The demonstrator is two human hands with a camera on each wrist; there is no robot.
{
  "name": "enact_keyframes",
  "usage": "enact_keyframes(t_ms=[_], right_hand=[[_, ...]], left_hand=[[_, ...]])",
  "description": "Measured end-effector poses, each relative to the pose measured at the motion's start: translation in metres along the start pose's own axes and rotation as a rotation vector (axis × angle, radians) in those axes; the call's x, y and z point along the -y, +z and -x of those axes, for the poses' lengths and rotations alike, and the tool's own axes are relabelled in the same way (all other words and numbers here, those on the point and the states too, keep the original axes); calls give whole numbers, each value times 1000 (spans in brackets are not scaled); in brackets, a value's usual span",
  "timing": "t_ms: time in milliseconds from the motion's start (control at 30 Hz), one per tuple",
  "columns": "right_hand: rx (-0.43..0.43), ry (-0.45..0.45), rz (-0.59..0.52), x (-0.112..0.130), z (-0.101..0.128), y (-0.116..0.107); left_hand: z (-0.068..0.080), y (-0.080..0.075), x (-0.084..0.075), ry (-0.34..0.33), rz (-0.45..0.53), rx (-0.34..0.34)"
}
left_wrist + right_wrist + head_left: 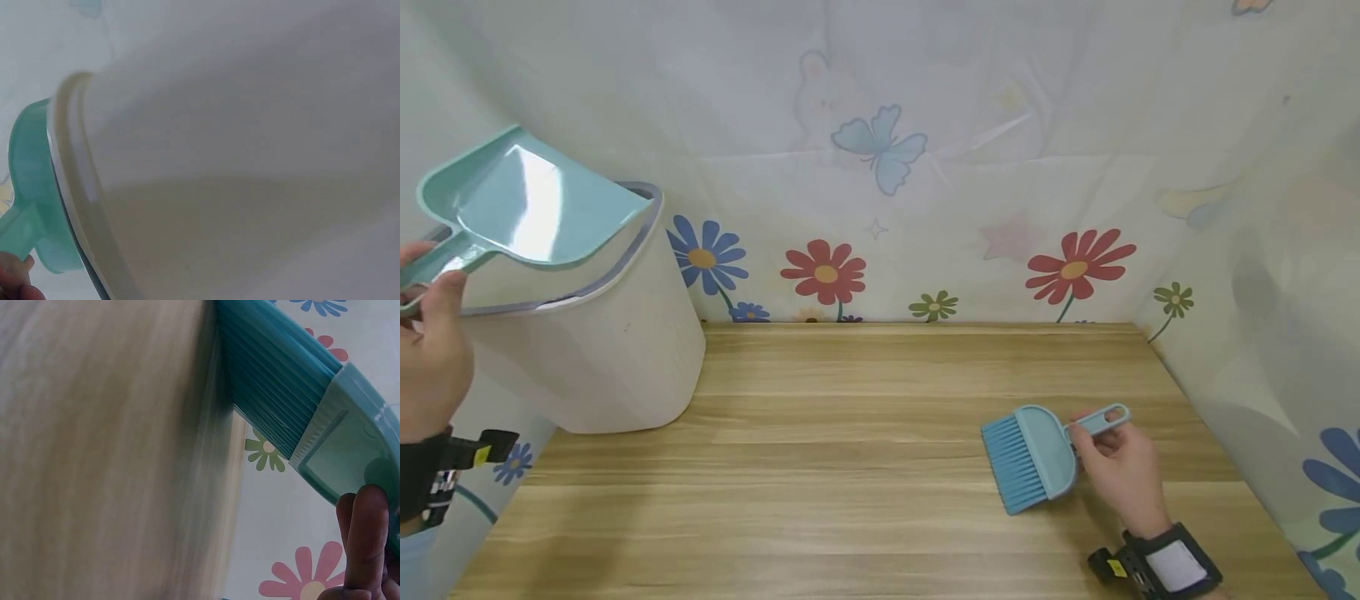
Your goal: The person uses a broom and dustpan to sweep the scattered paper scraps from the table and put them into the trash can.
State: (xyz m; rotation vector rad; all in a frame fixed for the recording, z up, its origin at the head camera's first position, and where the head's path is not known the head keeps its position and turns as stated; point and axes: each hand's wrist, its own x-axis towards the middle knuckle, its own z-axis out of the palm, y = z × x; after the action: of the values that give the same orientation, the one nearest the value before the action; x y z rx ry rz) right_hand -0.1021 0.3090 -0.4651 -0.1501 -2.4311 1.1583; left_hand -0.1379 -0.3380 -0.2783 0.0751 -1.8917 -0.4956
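Over the bin (602,367), left hand (430,350) holds the dustpan (527,204) by its handle.

One dustpan (527,200), one bin (602,350), one brush (1037,454), one table (850,467).

Makeshift booth: floral sheets (970,208) around wooden table (850,467)

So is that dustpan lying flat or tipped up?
Tipped. The left hand holds the dustpan by its handle, slanted over the rim of the white bin. Whether anything is in it, cannot tell.
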Motion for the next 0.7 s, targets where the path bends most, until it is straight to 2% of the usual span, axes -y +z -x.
enact_keyframes(t_ms=[167, 300, 433, 700], right_hand=[[-3, 8, -1, 1, 0, 1], [-6, 17, -2, 1, 0, 1], [-7, 22, 11, 1, 1, 1], [-10, 3, 2, 4, 1, 0]], left_hand=[[13, -4, -21, 38, 20, 112], [28, 0, -37, 102, 101, 153], [50, 9, -50, 173, 209, 224], [105, 40, -66, 140, 367, 343]])
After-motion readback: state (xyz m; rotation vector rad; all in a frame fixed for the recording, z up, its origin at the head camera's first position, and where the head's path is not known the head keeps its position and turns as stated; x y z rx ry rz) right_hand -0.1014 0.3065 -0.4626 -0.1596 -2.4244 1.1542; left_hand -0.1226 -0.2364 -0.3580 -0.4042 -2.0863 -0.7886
